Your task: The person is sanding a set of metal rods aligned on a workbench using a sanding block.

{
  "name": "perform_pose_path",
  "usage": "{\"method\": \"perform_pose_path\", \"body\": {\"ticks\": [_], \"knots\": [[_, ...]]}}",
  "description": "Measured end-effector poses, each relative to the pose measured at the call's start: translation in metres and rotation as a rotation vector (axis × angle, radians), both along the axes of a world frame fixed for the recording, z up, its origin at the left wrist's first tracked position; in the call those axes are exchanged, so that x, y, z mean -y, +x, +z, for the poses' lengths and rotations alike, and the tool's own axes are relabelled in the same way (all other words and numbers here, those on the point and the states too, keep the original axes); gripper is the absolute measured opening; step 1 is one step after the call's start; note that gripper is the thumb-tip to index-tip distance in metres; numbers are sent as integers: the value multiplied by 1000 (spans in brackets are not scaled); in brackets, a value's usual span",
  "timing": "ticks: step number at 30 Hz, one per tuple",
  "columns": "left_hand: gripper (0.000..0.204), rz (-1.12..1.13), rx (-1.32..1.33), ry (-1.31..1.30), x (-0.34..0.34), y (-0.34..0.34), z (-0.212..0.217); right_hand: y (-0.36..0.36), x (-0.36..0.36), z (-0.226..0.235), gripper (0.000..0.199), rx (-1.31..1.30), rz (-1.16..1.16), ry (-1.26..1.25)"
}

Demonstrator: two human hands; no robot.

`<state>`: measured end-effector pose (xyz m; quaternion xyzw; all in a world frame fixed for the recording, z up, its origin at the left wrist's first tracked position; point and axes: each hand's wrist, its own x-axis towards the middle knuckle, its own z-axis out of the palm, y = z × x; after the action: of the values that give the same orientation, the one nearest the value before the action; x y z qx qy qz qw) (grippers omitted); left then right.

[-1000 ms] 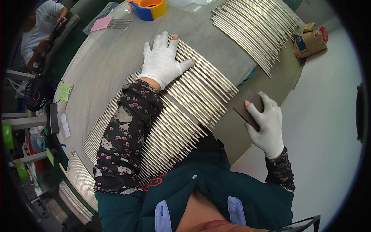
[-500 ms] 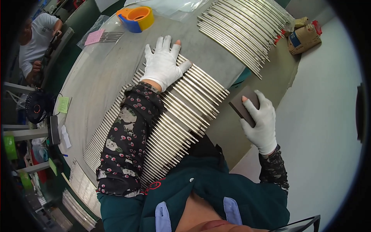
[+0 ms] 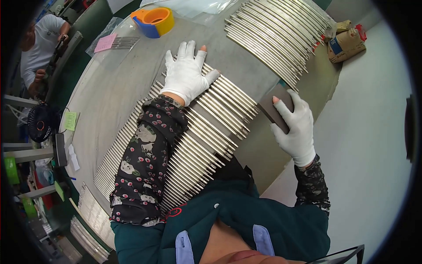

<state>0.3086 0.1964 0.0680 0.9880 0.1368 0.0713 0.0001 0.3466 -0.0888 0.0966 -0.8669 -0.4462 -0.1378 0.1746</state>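
Many slim, shiny metal rods lie side by side in a long row on the grey table. My left hand, in a white glove with some bare fingertips, lies flat on the far part of this row with its fingers spread. My right hand, gloved the same way, grips a dark grey-brown rectangular block. The block is tilted just off the right ends of the rods, by the table's edge. Its underside is hidden.
A second row of metal rods lies at the far right. An orange and blue tape dispenser stands at the far edge beside bagged rods with a pink note. More rods lie at left. A co-worker is at far left.
My right hand has moved the block slightly away from me and to the left, nearer the table's edge. My left hand stays nearly in place on the rods.
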Motion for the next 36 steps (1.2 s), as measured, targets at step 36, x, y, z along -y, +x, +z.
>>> {"method": "perform_pose_path", "body": {"ticks": [36], "knots": [[76,14,-13,-15,-2,2,-3,13,-5,6,55,-62,102,-81]]}}
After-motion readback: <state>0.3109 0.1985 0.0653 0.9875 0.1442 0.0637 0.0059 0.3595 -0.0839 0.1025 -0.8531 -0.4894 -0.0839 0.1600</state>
